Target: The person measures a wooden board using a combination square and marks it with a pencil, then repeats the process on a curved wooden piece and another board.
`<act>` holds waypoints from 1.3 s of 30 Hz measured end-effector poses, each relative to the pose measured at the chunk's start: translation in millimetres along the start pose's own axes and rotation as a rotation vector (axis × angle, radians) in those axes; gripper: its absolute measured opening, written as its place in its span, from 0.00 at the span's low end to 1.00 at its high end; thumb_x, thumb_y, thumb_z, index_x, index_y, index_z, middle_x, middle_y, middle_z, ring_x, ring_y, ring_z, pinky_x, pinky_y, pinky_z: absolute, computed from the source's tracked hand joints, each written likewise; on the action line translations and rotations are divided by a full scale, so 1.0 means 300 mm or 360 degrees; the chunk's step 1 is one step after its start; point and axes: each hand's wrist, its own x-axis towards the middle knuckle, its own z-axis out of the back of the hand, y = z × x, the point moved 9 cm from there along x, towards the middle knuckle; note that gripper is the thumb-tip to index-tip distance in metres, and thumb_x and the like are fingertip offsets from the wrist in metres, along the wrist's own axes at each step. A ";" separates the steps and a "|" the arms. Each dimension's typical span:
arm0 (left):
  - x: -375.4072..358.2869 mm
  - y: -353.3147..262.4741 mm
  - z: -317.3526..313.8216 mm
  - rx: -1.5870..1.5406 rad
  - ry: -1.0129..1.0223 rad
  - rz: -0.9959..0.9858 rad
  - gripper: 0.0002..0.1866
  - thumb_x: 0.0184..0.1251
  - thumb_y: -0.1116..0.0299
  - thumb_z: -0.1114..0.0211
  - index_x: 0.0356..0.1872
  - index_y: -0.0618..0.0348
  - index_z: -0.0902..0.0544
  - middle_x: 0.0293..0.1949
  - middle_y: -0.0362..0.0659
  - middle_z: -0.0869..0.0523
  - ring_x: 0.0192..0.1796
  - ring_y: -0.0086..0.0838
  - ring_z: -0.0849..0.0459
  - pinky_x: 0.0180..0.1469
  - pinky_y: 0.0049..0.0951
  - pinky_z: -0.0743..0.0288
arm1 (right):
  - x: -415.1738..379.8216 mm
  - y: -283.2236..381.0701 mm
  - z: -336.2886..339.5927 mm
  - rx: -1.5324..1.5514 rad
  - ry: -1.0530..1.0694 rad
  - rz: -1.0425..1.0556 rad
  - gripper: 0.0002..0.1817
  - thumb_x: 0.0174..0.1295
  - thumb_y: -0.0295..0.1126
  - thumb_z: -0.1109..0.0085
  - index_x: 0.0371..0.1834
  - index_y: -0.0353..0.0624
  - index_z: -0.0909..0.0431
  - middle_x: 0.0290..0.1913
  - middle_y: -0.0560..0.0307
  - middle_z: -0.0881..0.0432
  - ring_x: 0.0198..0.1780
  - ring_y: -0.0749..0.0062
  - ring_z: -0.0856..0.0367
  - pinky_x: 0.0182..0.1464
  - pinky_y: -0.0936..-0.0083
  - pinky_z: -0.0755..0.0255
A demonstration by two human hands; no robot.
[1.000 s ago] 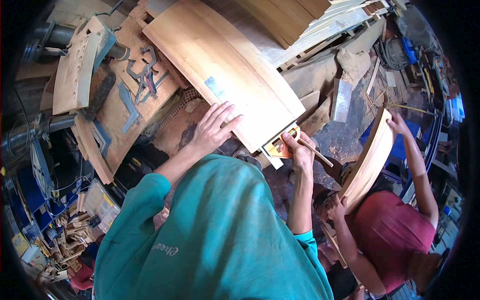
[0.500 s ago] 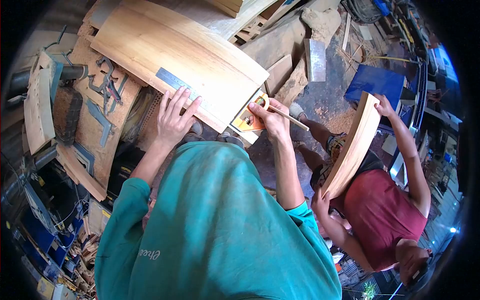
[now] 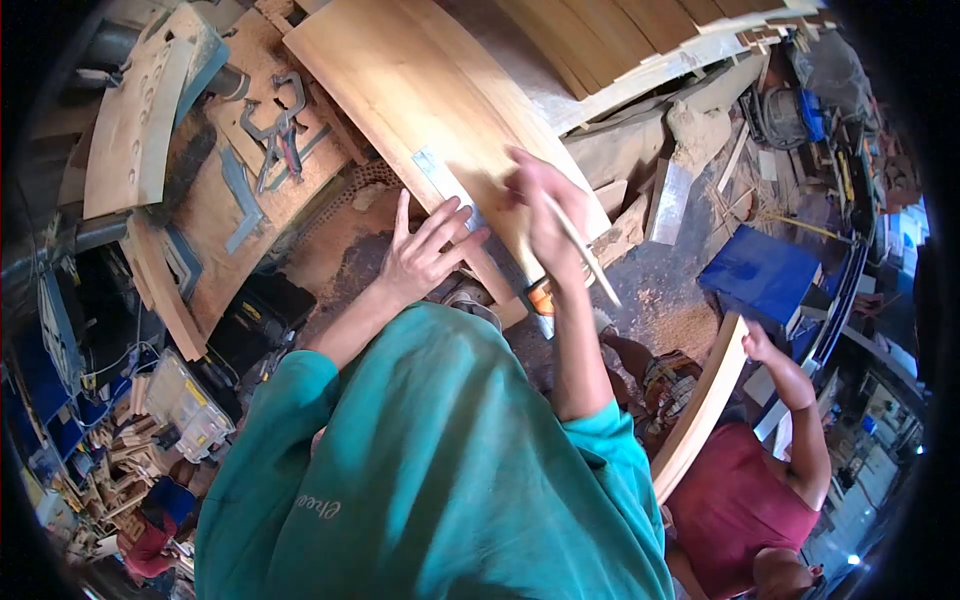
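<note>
My left hand (image 3: pixel 428 248) lies with spread fingers at the near edge of a wide, pale wooden board (image 3: pixel 440 75). Its fingertips are over a metal ruler (image 3: pixel 432 172), partly covered by the fingers. My right hand (image 3: pixel 548 215), smeared by motion, is over the board's right end with its fingers closed round a long, thin wooden pencil (image 3: pixel 585 252). The pencil's rear end sticks out toward my forearm. Beside my right wrist, at the board's near right corner, is an orange-handled tool (image 3: pixel 541 300), partly hidden behind the arm.
A co-worker (image 3: pixel 740 480) on the right holds a curved timber piece (image 3: pixel 705 405). Clamps (image 3: pixel 280 130) lie on a sawdust-covered bench (image 3: pixel 300 185) at left. A blue box (image 3: pixel 758 270) stands on the floor to the right, and stacked planks (image 3: pixel 600 40) lie beyond the board.
My right hand has let go of the orange-handled tool and moved up over the board with the pencil. My left hand's fingers stay at the ruler. The view has turned and shifted.
</note>
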 end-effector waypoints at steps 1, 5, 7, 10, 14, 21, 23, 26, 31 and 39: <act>-0.001 0.001 -0.004 0.0000 -0.0002 0.0038 0.19 0.63 0.63 0.41 0.55 0.39 0.18 0.59 0.39 0.22 0.67 0.31 0.28 0.67 0.76 0.55 | 0.053 -0.030 -0.092 0.0189 0.0044 -0.0048 0.15 0.62 0.30 0.44 0.47 0.31 0.21 0.26 0.56 0.18 0.27 0.78 0.21 0.31 0.80 0.27; -0.026 0.010 -0.021 -0.0073 -0.0021 0.0103 0.19 0.66 0.63 0.45 0.58 0.39 0.19 0.61 0.39 0.23 0.68 0.32 0.29 0.67 0.72 0.52 | 0.206 -0.093 -0.270 0.0105 0.0261 -0.0001 0.07 0.47 0.24 0.40 0.30 0.34 0.22 0.21 0.60 0.21 0.23 0.82 0.25 0.26 0.81 0.31; -0.026 0.006 -0.022 -0.0041 -0.0040 0.0037 0.18 0.65 0.65 0.41 0.55 0.42 0.17 0.62 0.40 0.24 0.68 0.34 0.29 0.68 0.64 0.47 | 0.227 -0.112 -0.286 0.0039 0.0314 0.0012 0.06 0.47 0.24 0.40 0.29 0.34 0.22 0.21 0.60 0.21 0.23 0.82 0.26 0.26 0.81 0.31; -0.034 0.010 -0.028 -0.0111 -0.0022 0.0065 0.20 0.67 0.63 0.48 0.59 0.39 0.20 0.63 0.40 0.25 0.70 0.33 0.31 0.62 0.69 0.41 | 0.239 -0.106 -0.300 -0.0069 0.0414 -0.0041 0.05 0.46 0.25 0.38 0.25 0.36 0.23 0.20 0.61 0.22 0.23 0.83 0.27 0.26 0.81 0.32; -0.042 0.014 -0.038 -0.0089 -0.0016 0.0049 0.20 0.67 0.63 0.48 0.59 0.39 0.20 0.64 0.40 0.27 0.71 0.33 0.33 0.59 0.67 0.37 | 0.243 -0.118 -0.322 -0.0168 0.0541 -0.0036 0.06 0.47 0.26 0.36 0.24 0.37 0.23 0.20 0.61 0.22 0.23 0.83 0.28 0.25 0.81 0.32; -0.038 0.015 -0.030 -0.0132 -0.0028 0.0067 0.20 0.67 0.64 0.47 0.59 0.39 0.20 0.64 0.39 0.26 0.70 0.32 0.32 0.59 0.66 0.36 | 0.236 -0.095 -0.331 -0.0172 0.0558 -0.0076 0.06 0.48 0.27 0.35 0.24 0.37 0.23 0.20 0.62 0.22 0.23 0.84 0.28 0.24 0.81 0.33; -0.035 0.016 -0.027 -0.0147 -0.0034 0.0066 0.20 0.66 0.64 0.46 0.58 0.40 0.19 0.63 0.39 0.26 0.70 0.31 0.32 0.58 0.65 0.37 | 0.237 -0.090 -0.332 -0.0183 0.0560 -0.0112 0.06 0.48 0.27 0.35 0.24 0.37 0.23 0.20 0.62 0.22 0.22 0.84 0.28 0.24 0.81 0.33; -0.027 0.015 -0.016 -0.0162 -0.0025 0.0067 0.20 0.66 0.65 0.46 0.58 0.41 0.19 0.63 0.39 0.26 0.70 0.31 0.32 0.59 0.65 0.37 | 0.244 -0.101 -0.332 -0.0213 0.0573 -0.0118 0.06 0.47 0.27 0.35 0.24 0.37 0.23 0.19 0.63 0.23 0.22 0.84 0.29 0.24 0.82 0.34; -0.035 0.016 -0.028 -0.0170 0.0001 0.0061 0.20 0.66 0.65 0.46 0.59 0.40 0.20 0.63 0.39 0.26 0.71 0.31 0.33 0.59 0.65 0.38 | 0.257 -0.105 -0.338 -0.0263 0.0565 -0.0084 0.06 0.46 0.27 0.36 0.22 0.37 0.23 0.17 0.63 0.24 0.21 0.84 0.29 0.23 0.81 0.34; -0.036 0.014 -0.030 -0.0141 0.0031 0.0056 0.21 0.67 0.64 0.48 0.61 0.39 0.22 0.64 0.38 0.27 0.72 0.31 0.35 0.60 0.65 0.38 | 0.299 -0.063 -0.370 -0.0597 0.0739 -0.0043 0.07 0.47 0.30 0.35 0.22 0.38 0.22 0.18 0.65 0.24 0.23 0.84 0.29 0.24 0.80 0.35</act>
